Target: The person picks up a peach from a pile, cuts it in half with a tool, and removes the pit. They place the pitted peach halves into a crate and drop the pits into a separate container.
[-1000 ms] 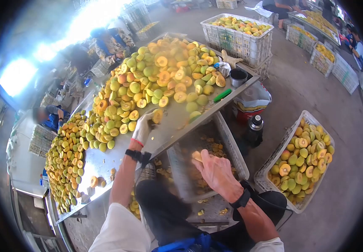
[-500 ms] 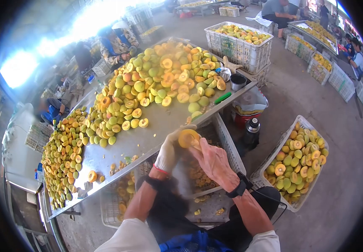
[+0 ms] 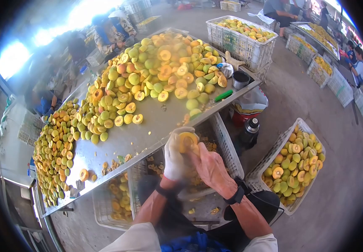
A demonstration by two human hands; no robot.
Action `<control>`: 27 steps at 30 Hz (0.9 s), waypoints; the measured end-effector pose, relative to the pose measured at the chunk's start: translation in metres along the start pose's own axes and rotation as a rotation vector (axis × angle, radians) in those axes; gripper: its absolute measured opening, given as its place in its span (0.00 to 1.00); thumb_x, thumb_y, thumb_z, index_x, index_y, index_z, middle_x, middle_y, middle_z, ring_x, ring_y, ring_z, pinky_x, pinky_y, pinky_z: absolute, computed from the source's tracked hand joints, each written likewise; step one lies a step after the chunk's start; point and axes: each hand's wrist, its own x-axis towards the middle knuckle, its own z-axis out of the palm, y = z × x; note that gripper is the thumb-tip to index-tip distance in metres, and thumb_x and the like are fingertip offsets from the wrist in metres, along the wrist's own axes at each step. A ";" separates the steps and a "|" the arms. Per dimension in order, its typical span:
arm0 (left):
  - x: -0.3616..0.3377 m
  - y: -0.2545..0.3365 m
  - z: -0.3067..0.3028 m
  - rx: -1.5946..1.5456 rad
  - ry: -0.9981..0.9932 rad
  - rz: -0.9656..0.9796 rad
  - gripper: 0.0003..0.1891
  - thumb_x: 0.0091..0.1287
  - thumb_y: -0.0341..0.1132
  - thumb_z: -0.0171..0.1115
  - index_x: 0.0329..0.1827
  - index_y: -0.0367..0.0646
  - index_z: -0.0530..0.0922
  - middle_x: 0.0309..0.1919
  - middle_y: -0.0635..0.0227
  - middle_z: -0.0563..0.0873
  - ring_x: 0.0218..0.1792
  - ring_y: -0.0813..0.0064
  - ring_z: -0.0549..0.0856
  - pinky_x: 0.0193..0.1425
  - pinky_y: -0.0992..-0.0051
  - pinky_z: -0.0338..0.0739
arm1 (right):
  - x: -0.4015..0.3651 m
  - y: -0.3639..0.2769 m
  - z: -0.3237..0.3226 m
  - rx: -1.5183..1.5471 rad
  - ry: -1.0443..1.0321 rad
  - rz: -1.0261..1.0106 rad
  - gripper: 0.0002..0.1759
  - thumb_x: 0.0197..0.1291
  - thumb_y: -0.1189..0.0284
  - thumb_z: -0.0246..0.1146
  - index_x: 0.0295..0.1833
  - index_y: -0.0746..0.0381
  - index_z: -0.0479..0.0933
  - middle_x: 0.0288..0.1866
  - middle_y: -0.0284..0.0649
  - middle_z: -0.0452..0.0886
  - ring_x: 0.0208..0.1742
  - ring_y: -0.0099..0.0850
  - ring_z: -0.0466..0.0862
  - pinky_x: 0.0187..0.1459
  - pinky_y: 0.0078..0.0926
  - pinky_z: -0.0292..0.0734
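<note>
My left hand (image 3: pixel 176 156), in a pale glove with a red cuff edge, is closed around a halved peach (image 3: pixel 188 142) with its orange cut face showing. My bare right hand (image 3: pixel 211 167) is closed, its fingertips against that cut face; whatever they may grip is hidden. Both hands are just off the front edge of a metal table (image 3: pixel 127 140), above a crate (image 3: pixel 228 147) with orange scraps in it. A large heap of whole and halved peaches (image 3: pixel 143 75) lies on the table.
A green-handled tool (image 3: pixel 223 95) and a metal cup (image 3: pixel 240 79) are by the table's right edge. A black flask (image 3: pixel 251 129) stands on the floor beside a crate of peaches (image 3: pixel 293 168). Another person (image 3: pixel 113 33) works across the table.
The halved peach is turned and sits deeper in my left hand, with my right fingertips moved lower on it. The whole view has shifted slightly.
</note>
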 end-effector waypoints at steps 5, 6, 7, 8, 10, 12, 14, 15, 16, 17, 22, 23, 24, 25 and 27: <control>-0.001 0.006 0.003 0.207 0.090 0.105 0.32 0.85 0.56 0.39 0.51 0.36 0.84 0.36 0.65 0.87 0.38 0.78 0.83 0.47 0.74 0.78 | -0.001 0.002 -0.001 0.069 -0.096 -0.001 0.13 0.73 0.70 0.63 0.52 0.69 0.71 0.30 0.63 0.80 0.37 0.64 0.83 0.35 0.54 0.76; -0.002 0.008 0.002 0.213 0.083 0.093 0.33 0.86 0.57 0.38 0.50 0.36 0.85 0.35 0.65 0.87 0.37 0.78 0.83 0.45 0.74 0.78 | -0.001 -0.001 -0.006 0.079 -0.123 0.013 0.15 0.75 0.67 0.63 0.52 0.69 0.73 0.32 0.63 0.81 0.38 0.64 0.83 0.37 0.54 0.77; -0.004 0.010 0.000 0.220 0.079 0.077 0.34 0.86 0.57 0.37 0.49 0.36 0.85 0.34 0.65 0.88 0.36 0.78 0.84 0.44 0.75 0.78 | -0.004 -0.004 -0.009 0.090 -0.153 0.030 0.17 0.76 0.63 0.63 0.53 0.69 0.74 0.34 0.63 0.83 0.40 0.64 0.84 0.39 0.55 0.77; -0.005 0.010 -0.004 0.226 0.024 0.054 0.34 0.87 0.56 0.37 0.49 0.35 0.85 0.35 0.65 0.88 0.36 0.77 0.85 0.43 0.75 0.79 | -0.007 0.000 -0.007 0.153 -0.151 -0.003 0.18 0.77 0.62 0.62 0.53 0.69 0.75 0.36 0.63 0.83 0.40 0.64 0.84 0.40 0.53 0.77; 0.000 0.009 -0.017 0.243 -0.087 0.009 0.33 0.88 0.54 0.37 0.49 0.34 0.85 0.37 0.64 0.89 0.37 0.76 0.87 0.41 0.76 0.80 | -0.007 0.006 0.000 0.282 -0.142 -0.071 0.18 0.78 0.62 0.60 0.54 0.70 0.76 0.38 0.63 0.83 0.41 0.63 0.84 0.42 0.51 0.77; 0.002 0.010 -0.024 0.260 -0.156 -0.041 0.34 0.88 0.55 0.37 0.50 0.33 0.85 0.38 0.64 0.89 0.37 0.76 0.86 0.41 0.75 0.80 | -0.010 0.005 -0.006 0.364 -0.204 -0.003 0.19 0.79 0.62 0.59 0.53 0.70 0.77 0.38 0.60 0.84 0.38 0.58 0.83 0.42 0.47 0.77; 0.001 0.009 -0.018 0.214 -0.115 -0.002 0.35 0.87 0.57 0.36 0.49 0.34 0.85 0.37 0.63 0.89 0.36 0.77 0.86 0.40 0.76 0.80 | -0.010 0.003 -0.010 0.419 -0.212 0.053 0.19 0.80 0.61 0.58 0.51 0.70 0.78 0.38 0.57 0.84 0.35 0.53 0.81 0.42 0.43 0.77; -0.001 0.008 -0.007 0.163 -0.042 0.062 0.36 0.87 0.58 0.36 0.48 0.35 0.85 0.34 0.63 0.89 0.35 0.77 0.85 0.40 0.76 0.79 | -0.009 0.002 -0.008 0.437 -0.187 0.075 0.20 0.80 0.61 0.58 0.49 0.71 0.78 0.37 0.56 0.84 0.34 0.49 0.80 0.41 0.41 0.77; -0.002 0.008 0.003 0.113 0.032 0.126 0.37 0.86 0.60 0.36 0.48 0.35 0.86 0.32 0.62 0.89 0.34 0.78 0.84 0.40 0.77 0.78 | -0.008 0.002 -0.006 0.456 -0.161 0.095 0.21 0.81 0.60 0.58 0.48 0.71 0.78 0.36 0.54 0.83 0.33 0.46 0.79 0.41 0.40 0.77; -0.003 0.008 0.009 0.111 0.071 0.128 0.37 0.86 0.60 0.36 0.47 0.35 0.86 0.31 0.62 0.88 0.33 0.78 0.84 0.39 0.77 0.78 | -0.010 0.007 0.000 0.446 -0.140 0.047 0.21 0.81 0.60 0.57 0.48 0.71 0.78 0.35 0.54 0.83 0.32 0.45 0.78 0.41 0.40 0.77; -0.006 0.001 0.015 0.104 0.177 0.081 0.36 0.86 0.59 0.37 0.45 0.35 0.86 0.28 0.63 0.87 0.29 0.77 0.83 0.36 0.76 0.77 | -0.013 0.000 0.007 0.594 -0.286 0.342 0.16 0.79 0.64 0.57 0.50 0.68 0.79 0.29 0.46 0.80 0.29 0.41 0.82 0.36 0.40 0.77; -0.005 0.002 0.014 0.115 0.163 0.062 0.36 0.86 0.59 0.37 0.44 0.35 0.86 0.28 0.63 0.87 0.28 0.77 0.83 0.35 0.76 0.77 | -0.012 0.002 0.008 0.554 -0.234 0.250 0.17 0.79 0.62 0.57 0.49 0.67 0.79 0.27 0.45 0.80 0.28 0.39 0.81 0.35 0.38 0.77; -0.003 0.009 0.010 0.149 0.116 0.030 0.37 0.86 0.59 0.37 0.42 0.35 0.86 0.27 0.63 0.87 0.27 0.76 0.83 0.34 0.76 0.77 | -0.013 0.005 0.010 0.514 -0.183 0.157 0.18 0.80 0.61 0.56 0.48 0.67 0.79 0.26 0.43 0.79 0.27 0.37 0.81 0.33 0.37 0.77; -0.002 0.014 0.006 0.183 0.071 -0.001 0.37 0.86 0.60 0.37 0.40 0.35 0.86 0.26 0.63 0.86 0.26 0.76 0.83 0.33 0.76 0.77 | -0.014 0.007 0.012 0.473 -0.133 0.065 0.20 0.80 0.59 0.55 0.46 0.67 0.79 0.25 0.41 0.78 0.26 0.34 0.80 0.32 0.35 0.76; 0.006 0.011 -0.002 0.191 -0.052 -0.043 0.39 0.85 0.61 0.38 0.37 0.35 0.86 0.24 0.63 0.86 0.25 0.76 0.83 0.32 0.75 0.77 | -0.014 0.007 0.014 0.511 -0.118 0.062 0.24 0.82 0.55 0.55 0.41 0.66 0.76 0.24 0.35 0.73 0.24 0.26 0.75 0.28 0.30 0.71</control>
